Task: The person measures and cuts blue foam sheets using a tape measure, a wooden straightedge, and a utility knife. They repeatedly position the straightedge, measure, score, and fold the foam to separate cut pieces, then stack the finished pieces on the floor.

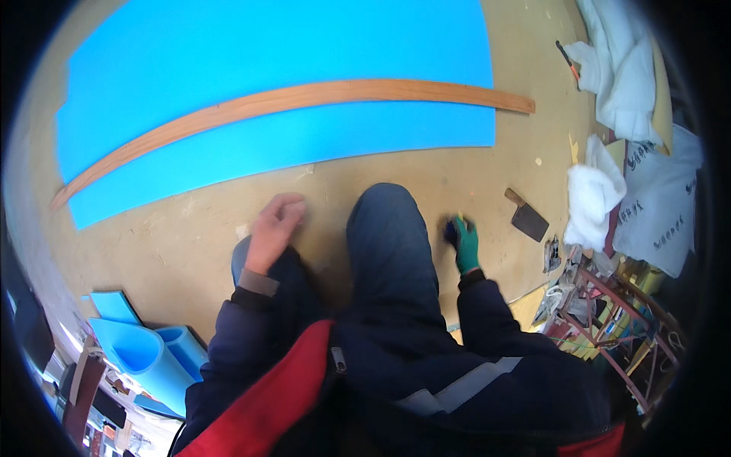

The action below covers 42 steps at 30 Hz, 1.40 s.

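Note:
My left hand [276, 231], bare and slightly blurred, is above the tan board beside my left knee. Its fingers bend loosely toward the right, and nothing shows in them. To the right of my other knee is my right hand [466, 244] in a green glove with dark parts. Its fingers curl in, and whether the dark and yellow bits there belong to a held thing is unclear. Ahead of both hands lies a large bright blue foam sheet [251, 46]. A long wooden strip [327, 94] crosses it, its ends past the sheet's edges.
A cleaver [527, 219] with a wooden handle lies right of my right hand. White padding [594, 190], printed white sheeting [655, 217] and an orange-and-black utility knife [569, 63] are at the right. Rolled blue foam [137, 350] stands lower left, a rusty metal frame [620, 327] lower right.

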{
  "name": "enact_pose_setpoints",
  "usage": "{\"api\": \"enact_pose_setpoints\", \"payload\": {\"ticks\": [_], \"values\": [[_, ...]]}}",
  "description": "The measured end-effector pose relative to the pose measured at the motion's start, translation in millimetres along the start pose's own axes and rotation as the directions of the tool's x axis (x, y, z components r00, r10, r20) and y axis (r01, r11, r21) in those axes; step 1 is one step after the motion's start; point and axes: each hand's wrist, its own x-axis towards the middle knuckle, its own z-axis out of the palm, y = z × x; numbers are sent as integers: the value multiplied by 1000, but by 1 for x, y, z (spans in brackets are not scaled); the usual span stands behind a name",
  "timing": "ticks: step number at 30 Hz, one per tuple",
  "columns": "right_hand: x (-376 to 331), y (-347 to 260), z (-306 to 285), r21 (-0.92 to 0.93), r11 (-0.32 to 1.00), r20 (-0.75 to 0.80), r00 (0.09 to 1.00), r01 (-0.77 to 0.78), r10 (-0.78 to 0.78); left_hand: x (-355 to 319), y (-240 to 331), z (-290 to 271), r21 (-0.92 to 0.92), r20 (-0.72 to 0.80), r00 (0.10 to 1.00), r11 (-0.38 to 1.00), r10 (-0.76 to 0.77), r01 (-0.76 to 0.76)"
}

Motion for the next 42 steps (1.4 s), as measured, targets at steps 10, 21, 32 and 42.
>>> {"api": "enact_pose_setpoints", "payload": {"ticks": [10, 21, 32, 42], "values": [[-142, -184, 337, -30, 800, 769, 525, 599, -364, -34, 85, 29, -593, -70, 972, 775, 223, -220], [-150, -183, 404, -382, 787, 920, 275, 484, 278, -101, 29, -69, 327, -127, 824, 807, 552, -491], [-56, -222, 506, 26, 918, 966, 247, -395, 79, -209, -100, -175, 299, -476, 870, 954, 128, 23], [-1, -164, 574, -315, 150, 857, 349, 937, -380, -227, -220, -245, -133, -792, 560, 964, -244, 232]]}}
